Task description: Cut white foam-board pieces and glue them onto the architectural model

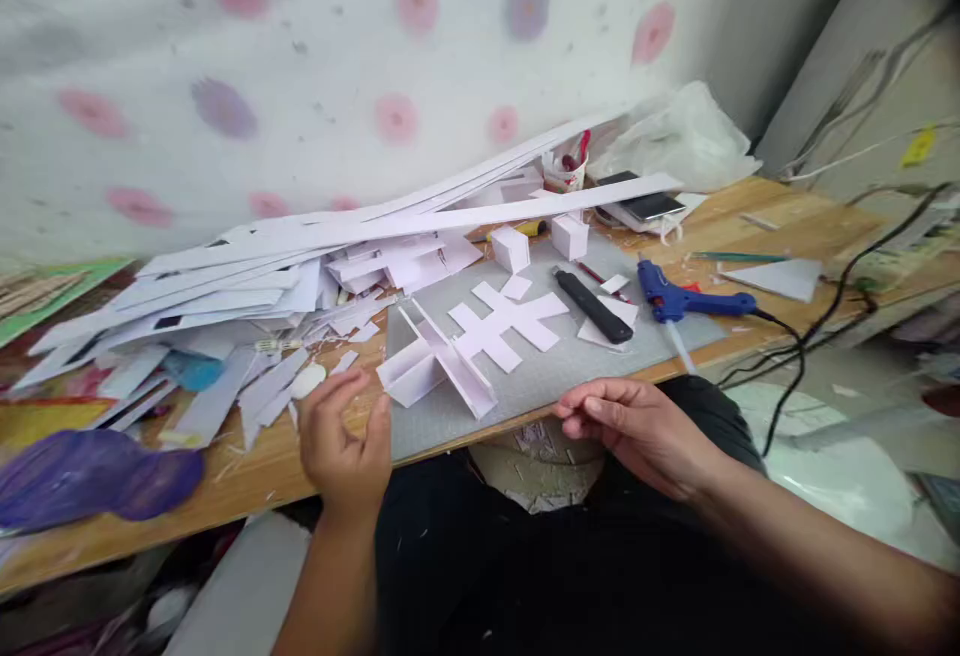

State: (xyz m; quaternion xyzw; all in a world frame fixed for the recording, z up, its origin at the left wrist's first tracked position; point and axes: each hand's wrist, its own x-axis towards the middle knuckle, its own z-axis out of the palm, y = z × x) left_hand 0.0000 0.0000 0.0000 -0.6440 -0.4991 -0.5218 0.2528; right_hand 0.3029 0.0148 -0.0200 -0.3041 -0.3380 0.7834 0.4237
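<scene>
My left hand (346, 441) is raised at the table's front edge, fingers loosely curled and apart from the thumb, with nothing between them. Just right of it, a folded white board piece (442, 361) with upright walls stands on the grey cutting mat (420, 433). My right hand (637, 426) hovers by the mat's front edge, thumb against its fingers in a pinch; anything between the fingertips is hidden or too small to make out. Behind the hands lie a flat white branched cutout (506, 324), a black utility knife (592, 306) and a blue glue gun (694, 303).
Long white board strips (420, 224) and scraps pile up at the back left. Two small white boxes, one a cube (511, 250), stand at the mat's rear. A purple bag (97, 476) lies at left. The glue gun's black cord (806, 336) hangs at right.
</scene>
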